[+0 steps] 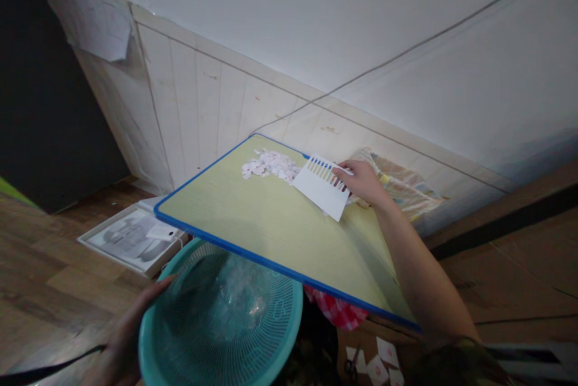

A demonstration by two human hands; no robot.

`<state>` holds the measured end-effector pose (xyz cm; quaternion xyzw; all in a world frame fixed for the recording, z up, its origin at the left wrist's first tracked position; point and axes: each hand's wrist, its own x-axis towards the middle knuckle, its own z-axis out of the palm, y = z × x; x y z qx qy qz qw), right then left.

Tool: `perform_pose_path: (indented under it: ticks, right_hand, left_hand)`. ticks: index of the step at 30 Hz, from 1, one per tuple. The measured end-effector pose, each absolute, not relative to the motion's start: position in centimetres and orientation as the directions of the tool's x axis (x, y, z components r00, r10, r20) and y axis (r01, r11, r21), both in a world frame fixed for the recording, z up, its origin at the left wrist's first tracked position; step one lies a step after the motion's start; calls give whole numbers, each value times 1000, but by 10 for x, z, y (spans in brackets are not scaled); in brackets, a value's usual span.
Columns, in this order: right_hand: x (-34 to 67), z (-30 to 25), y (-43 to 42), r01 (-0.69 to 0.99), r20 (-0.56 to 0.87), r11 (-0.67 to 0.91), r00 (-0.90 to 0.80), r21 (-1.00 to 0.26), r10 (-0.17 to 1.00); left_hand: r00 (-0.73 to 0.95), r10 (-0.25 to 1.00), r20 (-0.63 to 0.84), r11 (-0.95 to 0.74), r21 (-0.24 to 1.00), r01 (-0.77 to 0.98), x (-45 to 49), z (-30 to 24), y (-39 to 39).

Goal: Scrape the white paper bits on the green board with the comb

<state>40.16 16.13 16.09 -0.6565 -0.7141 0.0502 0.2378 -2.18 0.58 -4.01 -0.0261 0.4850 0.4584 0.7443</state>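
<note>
Our right hand (361,184) grips scraper (321,188) on board (253,229) | scraps (271,165) just left of scraper | our left hand (130,326) clasps basket (189,265) under board

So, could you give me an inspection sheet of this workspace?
Surface: yellow-green board, blue edge, tilted over a teal mesh basket.
Job's things: white comb-edged scraper beside a pile of paper scraps on the board.
Clutter: framed picture, scissors and cards on the floor; red checked cloth under the board.
Fingers: right hand grips the scraper; left hand holds the basket rim.
Cables: thin wire along the wall; black cord at lower left.
Surroundings: white panelled wall, wooden floor.
</note>
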Motion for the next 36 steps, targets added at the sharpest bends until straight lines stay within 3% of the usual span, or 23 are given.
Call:
perform_pose_path:
  ticks: [7,17,24,31,36]
  right_hand:
    - [398,166,158,922,304,131,-15,-363,952]
    - [404,169,158,929,240,139,-56,-344,969]
    - [411,183,151,952,172,160,-117,-261,978]
    - [410,188,150,985,244,153,-129,-80,961]
    - [400,181,149,974,287,148,-96,-169,953]
  left_hand:
    - [113,673,-731,554,397,-732,-23,-45,6]
    - [118,660,-742,551,372,-747,-23,-44,7]
    - [119,630,-767,578,361,-732,-22,-46,8]
    - [122,622,-773,569,339,-749,-22,-45,9]
    - [115,612,-783,569,334,-752,-19,-36,8]
